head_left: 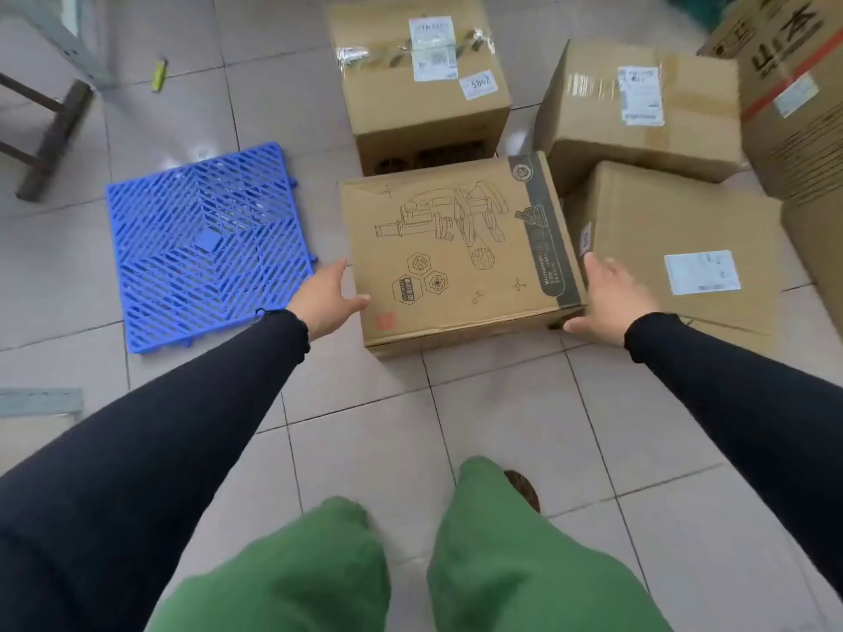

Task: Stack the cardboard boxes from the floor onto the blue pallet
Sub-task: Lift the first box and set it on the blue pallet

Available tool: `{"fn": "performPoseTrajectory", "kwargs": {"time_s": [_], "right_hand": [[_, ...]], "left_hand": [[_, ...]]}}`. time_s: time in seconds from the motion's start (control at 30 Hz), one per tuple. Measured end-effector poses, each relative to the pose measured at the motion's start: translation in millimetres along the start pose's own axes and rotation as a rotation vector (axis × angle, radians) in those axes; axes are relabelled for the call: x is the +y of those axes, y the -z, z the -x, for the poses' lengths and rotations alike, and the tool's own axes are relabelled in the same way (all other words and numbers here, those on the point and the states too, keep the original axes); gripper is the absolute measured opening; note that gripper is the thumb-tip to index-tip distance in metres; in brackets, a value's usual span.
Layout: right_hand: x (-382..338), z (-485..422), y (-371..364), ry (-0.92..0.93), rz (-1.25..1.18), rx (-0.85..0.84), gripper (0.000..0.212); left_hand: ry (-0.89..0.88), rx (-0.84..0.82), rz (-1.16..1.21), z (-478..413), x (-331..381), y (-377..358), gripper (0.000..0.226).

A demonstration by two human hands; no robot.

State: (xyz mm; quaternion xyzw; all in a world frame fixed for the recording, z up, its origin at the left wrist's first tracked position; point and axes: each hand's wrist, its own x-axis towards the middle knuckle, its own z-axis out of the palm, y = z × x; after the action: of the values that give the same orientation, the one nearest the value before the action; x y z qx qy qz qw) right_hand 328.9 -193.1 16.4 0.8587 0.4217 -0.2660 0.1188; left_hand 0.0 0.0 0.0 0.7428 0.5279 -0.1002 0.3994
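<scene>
— So, where do we stand with the printed box [456,253]?

— We have it on the tiled floor [502,426] right in front of us, its top face showing a line drawing of a machine and three hexagon marks, with a dark strip along its right edge. Our left hand [326,298] is spread open at the box's near left edge, thumb touching the top by the corner. Our right hand [609,298] is open too, fingers splayed, its palm against the box's right side near the front corner. Neither hand has closed around anything.

— And the blue pallet [207,246]?

— We see it flat on the floor just left of the box, a slotted plastic grid with nothing on it. A narrow strip of tile separates the two.

— What else do we have around us?

— Behind the printed box stands a taped carton with white labels [419,84], touching or nearly touching it. To the right sits a plain box with a white label [684,262], close against the printed one, and a tilted carton [638,111] behind that. A taller stack of cartons [798,107] rises at the far right. Our black sleeves [182,426] and green trousers [502,563] fill the foreground.
</scene>
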Motion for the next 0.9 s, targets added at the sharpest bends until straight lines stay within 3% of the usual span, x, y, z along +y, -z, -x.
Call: {"fn": "performPoseTrajectory", "kwargs": {"time_s": [0.2,0.3,0.47,0.6,0.67,0.9], "right_hand": [[18.4,-50.7,-53.9,-0.043,0.025,0.080,0.129],[27.8,-73.3,-71.4,0.013,0.046,0.138,0.120],[25.5,-79.7,-87.2,0.130,-0.024,0.211,0.116],[3.0,-50.2,-86.0,0.138,-0.225,0.185,0.111],[-12.3,-30.3,-83.6,0.215,-0.290,0.215,0.102],[-118.8,12.8,-63.8,0.496,-0.431,0.211,0.103]], "left_hand": [[-0.037,0.015,0.237,-61.0,-30.2,-35.9,0.072],[-0.073,0.027,0.449,-80.2,-38.0,-46.5,0.071],[-0.086,-0.009,0.806,-97.8,-56.9,-63.2,0.099],[-0.124,0.037,0.856,-78.6,-72.4,-51.2,0.095],[-0.141,0.060,0.859,-60.5,-88.7,-34.0,0.089],[-0.062,0.258,0.903,2.4,-172.2,61.0,0.069]]}}
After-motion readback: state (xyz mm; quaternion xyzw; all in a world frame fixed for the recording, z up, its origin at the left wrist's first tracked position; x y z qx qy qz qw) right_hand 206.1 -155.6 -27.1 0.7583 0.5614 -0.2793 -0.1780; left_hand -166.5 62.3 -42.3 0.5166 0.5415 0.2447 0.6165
